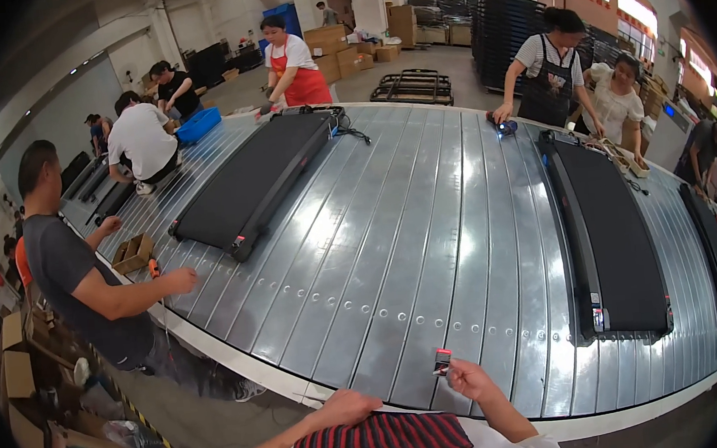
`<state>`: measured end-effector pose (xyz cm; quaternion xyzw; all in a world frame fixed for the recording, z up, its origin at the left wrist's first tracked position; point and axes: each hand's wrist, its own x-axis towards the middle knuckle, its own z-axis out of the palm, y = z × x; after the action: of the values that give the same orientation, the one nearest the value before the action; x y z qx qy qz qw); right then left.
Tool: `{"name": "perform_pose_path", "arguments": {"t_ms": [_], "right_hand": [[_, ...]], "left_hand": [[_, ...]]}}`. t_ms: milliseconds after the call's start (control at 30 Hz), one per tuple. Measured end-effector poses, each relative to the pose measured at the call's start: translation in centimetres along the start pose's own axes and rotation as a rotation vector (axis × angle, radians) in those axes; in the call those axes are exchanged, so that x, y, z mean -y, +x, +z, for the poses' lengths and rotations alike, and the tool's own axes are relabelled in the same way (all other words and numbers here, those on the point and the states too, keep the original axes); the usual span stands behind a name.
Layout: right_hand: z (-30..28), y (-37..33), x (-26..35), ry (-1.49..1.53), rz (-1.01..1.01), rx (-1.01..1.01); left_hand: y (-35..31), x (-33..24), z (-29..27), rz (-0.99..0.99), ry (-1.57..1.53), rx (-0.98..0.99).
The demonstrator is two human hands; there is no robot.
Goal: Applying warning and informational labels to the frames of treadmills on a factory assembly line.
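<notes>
My right hand (pixel 472 380) is closed, its thumb and fingers pinching a small flat label-like piece (pixel 442 362) with a red top and a dark, pale-marked lower part. That piece is held up over the near part of the metal slat conveyor (pixel 397 272). Close to the conveyor's near rim, my left hand (pixel 353 405) lies back side up in front of my body. Its fingers bend out of sight, so whether it grips anything is hidden. A black treadmill deck (pixel 257 182) lies beyond my left hand, and another treadmill deck (pixel 607 236) lies to my right.
A person in grey (pixel 72 266) reaches over the conveyor at left, beside a small cardboard box (pixel 133 254). Across it stand a person in a red apron (pixel 298 67) and one with a power tool (pixel 505 127). Cartons (pixel 19 373) crowd the left floor.
</notes>
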<state>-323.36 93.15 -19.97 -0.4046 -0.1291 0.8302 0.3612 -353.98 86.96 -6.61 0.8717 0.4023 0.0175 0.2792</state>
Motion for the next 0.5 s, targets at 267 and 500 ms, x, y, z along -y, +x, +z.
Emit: {"name": "perform_pose_path", "arguments": {"t_ms": [267, 500], "right_hand": [[-1.4, 0.6, -2.0, -0.089, 0.121, 0.190], [0.1, -0.4, -1.3, -0.182, 0.186, 0.222]], "left_hand": [[-1.2, 0.9, -0.6, -0.009, -0.052, -0.047], [-1.8, 2.3, 0.0, 0.002, -0.059, -0.071]]}}
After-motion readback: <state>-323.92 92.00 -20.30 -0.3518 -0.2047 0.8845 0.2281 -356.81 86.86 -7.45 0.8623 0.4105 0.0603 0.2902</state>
